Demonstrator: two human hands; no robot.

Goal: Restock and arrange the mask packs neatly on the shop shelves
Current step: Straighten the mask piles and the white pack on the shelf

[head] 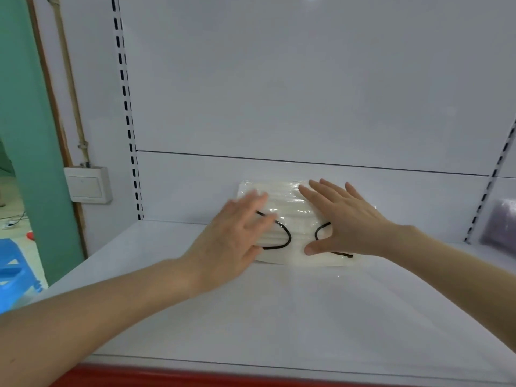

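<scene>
We record 1 mask pack [290, 202], cream masks with black ear loops in clear wrap, lying flat on the white shelf [279, 317] near the back panel [279, 79]. The left hand [231, 241], slightly blurred, rests on the pack's left part, its fingers [251, 199] straight and spread, gripping nothing. The right hand [346, 222] lies flat on the right part, fingers extended, thumb on the pack. A purplish pack [499, 222] sits in the adjoining bay on the right. A red strip [251, 379] edges the shelf front.
</scene>
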